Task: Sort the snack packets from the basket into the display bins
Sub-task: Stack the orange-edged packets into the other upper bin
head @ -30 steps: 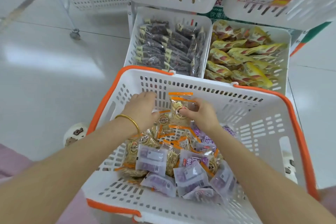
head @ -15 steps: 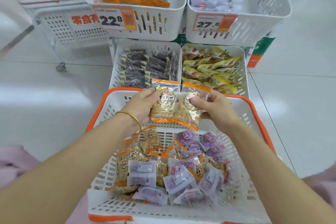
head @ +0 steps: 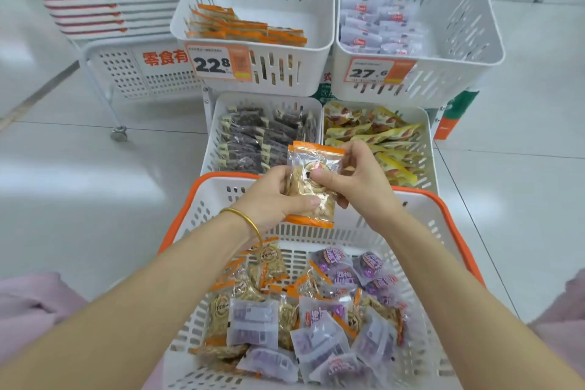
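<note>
While left hand (head: 273,199) and right hand (head: 361,187) pinch the packets (head: 315,153) between curled fingers (head: 304,202), slick film may slip, dropping them below the fingers into the basket (head: 218,176) or the wrong bin (head: 211,142) beyond.

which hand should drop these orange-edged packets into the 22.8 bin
Left, probably: the left hand wraps the orange-edged packets and sits nearer the 22.8 bin; the right hand only pinches them.

At frame centre, the left hand (head: 275,199) and the right hand (head: 361,190) together pinch an orange-edged packet (head: 311,165) above the far wall of the basket (head: 424,231). Loose packets (head: 319,342), orange and purple, lie in the basket at lower centre. At the top left of the frame, the upper-left bin (head: 285,76) holds similar orange packets (head: 247,30).
</note>
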Demonstrator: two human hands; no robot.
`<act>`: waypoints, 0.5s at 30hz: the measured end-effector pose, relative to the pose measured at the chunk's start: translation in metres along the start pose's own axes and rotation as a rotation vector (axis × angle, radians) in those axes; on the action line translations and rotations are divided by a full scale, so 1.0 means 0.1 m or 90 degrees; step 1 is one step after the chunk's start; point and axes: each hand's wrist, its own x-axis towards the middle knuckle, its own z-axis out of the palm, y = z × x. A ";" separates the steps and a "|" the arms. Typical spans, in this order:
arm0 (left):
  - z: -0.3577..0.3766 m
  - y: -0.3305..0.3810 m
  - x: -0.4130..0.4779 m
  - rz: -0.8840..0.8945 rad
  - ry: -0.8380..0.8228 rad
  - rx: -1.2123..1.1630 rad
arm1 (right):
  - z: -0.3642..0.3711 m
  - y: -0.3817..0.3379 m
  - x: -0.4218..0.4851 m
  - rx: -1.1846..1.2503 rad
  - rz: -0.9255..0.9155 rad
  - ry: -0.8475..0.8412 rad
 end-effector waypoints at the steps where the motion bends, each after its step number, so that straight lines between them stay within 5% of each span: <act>1: -0.02 0.03 0.01 0.012 0.007 0.012 | -0.01 -0.05 0.04 -0.013 0.025 -0.004; 4: -0.13 0.23 0.09 0.059 -0.030 0.040 | -0.15 -0.31 0.23 0.052 0.123 -0.130; 8: -0.40 0.62 0.28 0.117 -0.001 0.137 | -0.23 -0.84 0.65 -0.001 0.089 -0.291; 15: -0.94 1.17 0.76 0.302 0.388 0.448 | -0.05 -1.68 1.67 -0.025 -0.154 -0.012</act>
